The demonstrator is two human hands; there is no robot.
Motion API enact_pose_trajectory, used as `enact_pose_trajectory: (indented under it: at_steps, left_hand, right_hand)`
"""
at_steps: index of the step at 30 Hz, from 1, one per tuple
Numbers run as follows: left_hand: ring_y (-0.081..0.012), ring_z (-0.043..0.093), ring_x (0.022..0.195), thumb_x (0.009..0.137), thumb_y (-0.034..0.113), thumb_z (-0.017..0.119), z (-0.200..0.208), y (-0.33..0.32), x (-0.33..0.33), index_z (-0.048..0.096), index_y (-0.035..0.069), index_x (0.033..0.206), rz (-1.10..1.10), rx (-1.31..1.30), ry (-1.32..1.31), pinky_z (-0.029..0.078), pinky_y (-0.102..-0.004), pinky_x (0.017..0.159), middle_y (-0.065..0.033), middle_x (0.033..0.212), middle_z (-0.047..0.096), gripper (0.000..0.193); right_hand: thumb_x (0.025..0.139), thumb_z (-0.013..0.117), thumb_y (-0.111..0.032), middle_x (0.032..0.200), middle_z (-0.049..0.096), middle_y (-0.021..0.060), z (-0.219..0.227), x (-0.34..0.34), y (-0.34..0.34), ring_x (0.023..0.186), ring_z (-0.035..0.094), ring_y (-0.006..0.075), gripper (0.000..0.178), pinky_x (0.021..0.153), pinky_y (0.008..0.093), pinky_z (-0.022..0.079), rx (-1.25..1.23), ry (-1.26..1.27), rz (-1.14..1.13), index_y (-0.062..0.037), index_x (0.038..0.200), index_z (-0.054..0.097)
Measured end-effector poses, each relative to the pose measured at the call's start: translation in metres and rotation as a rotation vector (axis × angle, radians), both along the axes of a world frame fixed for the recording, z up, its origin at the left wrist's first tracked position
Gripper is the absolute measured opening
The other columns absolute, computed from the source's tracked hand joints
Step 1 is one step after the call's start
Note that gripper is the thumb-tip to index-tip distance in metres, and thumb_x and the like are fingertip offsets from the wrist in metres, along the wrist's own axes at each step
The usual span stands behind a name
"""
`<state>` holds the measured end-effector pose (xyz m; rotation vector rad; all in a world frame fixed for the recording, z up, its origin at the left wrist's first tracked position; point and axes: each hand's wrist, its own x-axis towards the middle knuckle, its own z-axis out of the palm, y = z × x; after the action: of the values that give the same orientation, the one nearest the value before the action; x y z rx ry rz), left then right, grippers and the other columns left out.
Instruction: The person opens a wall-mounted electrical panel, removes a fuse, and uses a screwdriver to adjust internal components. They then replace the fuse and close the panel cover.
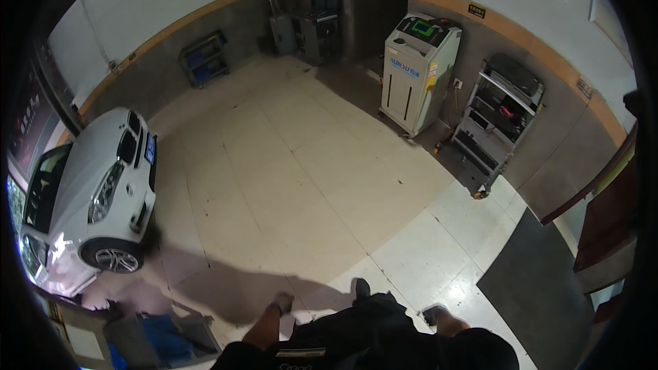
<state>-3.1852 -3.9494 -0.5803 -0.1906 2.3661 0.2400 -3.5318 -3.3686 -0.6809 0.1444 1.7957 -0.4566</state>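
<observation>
My left hand (283,301), in what looks like a grey glove, hangs low over the tiled floor (274,171) beside my body. It is small and blurred, so its fingers cannot be made out. On the other side, my right hand (436,314) also seems to be gloved, dark grey, and hangs near my hip above the pale tiles. Its fingers are too dim to read. No object shows in either hand. A dark shoe (361,288) pokes out ahead of my black clothing (363,332).
A white car (113,164) stands at left. Near it, lower left, is a grey cart (164,339) with blue lining. A wheeled machine (419,75) with a green screen and a tool trolley (497,120) line the right wall. Another cart (204,60) stands far back.
</observation>
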Motion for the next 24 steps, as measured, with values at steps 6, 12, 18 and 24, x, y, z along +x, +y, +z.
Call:
enact_pose_trajectory:
  at_steps: [6, 12, 18, 24]
  left_hand:
    - [-0.0354, 0.074, 0.079, 0.09, 0.027, 0.068, 0.027, -0.079, 0.034, 0.079, 0.008, 0.088, 0.247, 0.196, -0.054, 0.059, -0.0501, 0.072, -0.0154, 0.084, 0.076, 0.022]
    - [-0.029, 0.072, 0.082, 0.085, 0.023, 0.072, -0.046, -0.308, -0.143, 0.079, 0.008, 0.085, 0.502, 0.187, -0.169, 0.056, -0.0471, 0.074, -0.013, 0.086, 0.076, 0.016]
    - [-0.0271, 0.071, 0.086, 0.085, 0.016, 0.071, -0.014, -0.591, -0.493, 0.078, 0.006, 0.089, -0.176, -0.167, 0.034, 0.053, -0.0401, 0.079, -0.0147, 0.089, 0.075, 0.013]
    - [-0.0189, 0.074, 0.086, 0.098, 0.017, 0.06, 0.13, -0.813, -0.788, 0.073, 0.004, 0.112, 1.003, 0.633, 0.633, 0.059, -0.0356, 0.078, -0.0114, 0.098, 0.078, 0.024]
  right_hand:
    - [0.097, 0.062, -0.039, 0.07, 0.067, 0.0069, 0.137, -0.262, -0.415, 0.062, 0.063, 0.0197, 0.037, 0.058, 0.037, 0.051, -0.256, 0.37, 0.185, -0.0062, 0.082, 0.07]
    - [0.098, 0.066, -0.04, 0.084, 0.07, 0.0078, 0.135, -0.419, -0.64, 0.067, 0.065, 0.018, 0.037, 0.06, 0.036, 0.055, -0.371, 0.301, 0.04, -0.0035, 0.1, 0.07]
    - [0.098, 0.068, -0.036, 0.07, 0.059, 0.0025, 0.076, -0.448, -0.635, 0.06, 0.057, 0.0185, 0.03, 0.054, 0.0372, 0.048, -0.028, -0.036, -0.044, -0.0116, 0.081, 0.063]
    - [0.098, 0.066, -0.038, 0.071, 0.063, 0.0057, 0.025, -0.549, -0.704, 0.062, 0.06, 0.0214, 0.033, 0.057, 0.0396, 0.05, 0.075, -0.021, 0.169, -0.0102, 0.08, 0.067]
